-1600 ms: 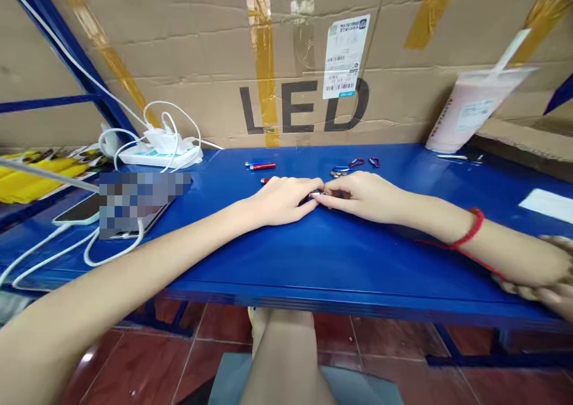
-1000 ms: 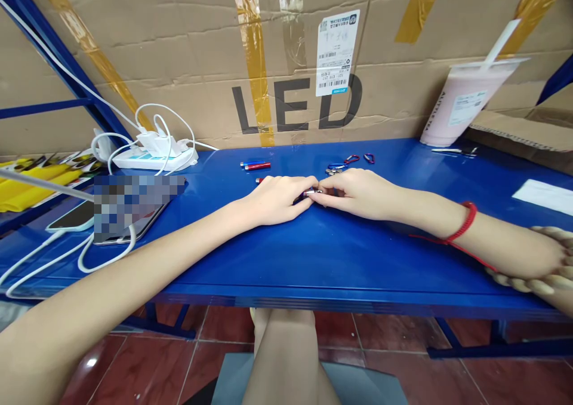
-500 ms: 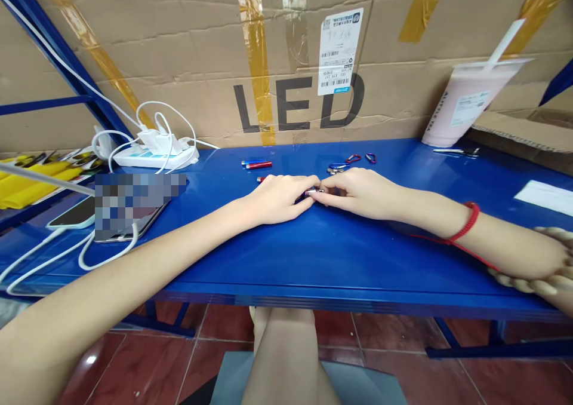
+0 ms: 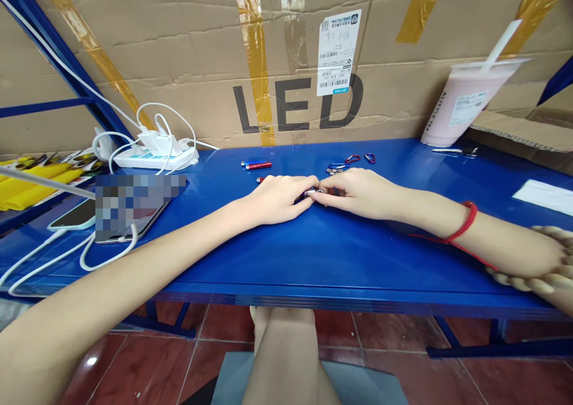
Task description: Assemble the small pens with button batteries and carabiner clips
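Observation:
Both my hands rest on the blue table (image 4: 322, 255), fingertips meeting in the middle. My left hand (image 4: 280, 199) is curled over a small dark cylinder with a metal tip (image 4: 312, 193). My right hand (image 4: 358, 193) pinches the same piece from the right side. Most of the piece is hidden by my fingers. A red end of another small tube (image 4: 260, 180) pokes out just behind my left hand. Red and blue tubes (image 4: 256, 165) lie further back, and small coloured carabiner clips (image 4: 353, 159) lie behind my right hand.
A white power strip (image 4: 154, 157) with chargers and cables sits at the back left, with phones (image 4: 71, 215) near it. A pink drink cup with a straw (image 4: 465, 109) stands at the back right. A cardboard wall marked LED (image 4: 298, 103) closes the back. White paper (image 4: 544, 193) lies far right.
Nothing has clearly moved on the table; the hands stay joined on the small piece. Only the camera view shifted slightly since the earliest frame.

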Demonstrator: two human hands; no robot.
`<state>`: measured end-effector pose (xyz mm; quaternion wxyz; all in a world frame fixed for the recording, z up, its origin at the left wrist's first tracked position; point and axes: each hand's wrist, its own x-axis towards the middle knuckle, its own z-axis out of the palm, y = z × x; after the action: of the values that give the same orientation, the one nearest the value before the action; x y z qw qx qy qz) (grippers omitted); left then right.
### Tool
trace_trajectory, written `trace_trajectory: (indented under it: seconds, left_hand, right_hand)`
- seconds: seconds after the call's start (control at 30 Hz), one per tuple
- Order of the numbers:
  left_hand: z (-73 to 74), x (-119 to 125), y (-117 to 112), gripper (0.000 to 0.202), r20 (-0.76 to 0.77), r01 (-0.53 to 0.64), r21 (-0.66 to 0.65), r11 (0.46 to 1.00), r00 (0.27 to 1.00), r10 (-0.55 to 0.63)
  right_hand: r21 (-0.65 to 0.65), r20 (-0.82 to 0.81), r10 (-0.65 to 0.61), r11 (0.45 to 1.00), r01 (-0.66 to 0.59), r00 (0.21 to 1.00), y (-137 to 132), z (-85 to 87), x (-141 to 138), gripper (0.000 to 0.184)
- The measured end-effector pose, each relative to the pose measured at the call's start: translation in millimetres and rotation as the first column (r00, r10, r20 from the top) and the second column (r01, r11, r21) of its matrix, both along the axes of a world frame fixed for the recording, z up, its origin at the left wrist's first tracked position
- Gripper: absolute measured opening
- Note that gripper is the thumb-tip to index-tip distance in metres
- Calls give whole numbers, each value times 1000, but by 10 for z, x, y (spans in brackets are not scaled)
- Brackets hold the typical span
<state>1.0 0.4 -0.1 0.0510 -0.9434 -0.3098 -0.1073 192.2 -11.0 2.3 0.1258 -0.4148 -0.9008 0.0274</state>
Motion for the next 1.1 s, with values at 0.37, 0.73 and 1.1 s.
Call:
trace_trajectory:
  seconds: [0.37,0.73,1.1]
  left_hand:
    - [0,1,-7,28,-10,-9,-1,1000,1000,9]
    - [6,7,-7,29,1,-11,-10,1000,1000,11]
    - [-2,6,-3,28,-10,-16,-14,1000,1000,16]
  right_hand:
    - [7,21,-7,1000,7,1000,0,3,2,48]
    - [20,30,-21,1000,20,999,-19,4,-2,47]
    - [33,30,-27,999,26,999,-17,-4,-2,46]
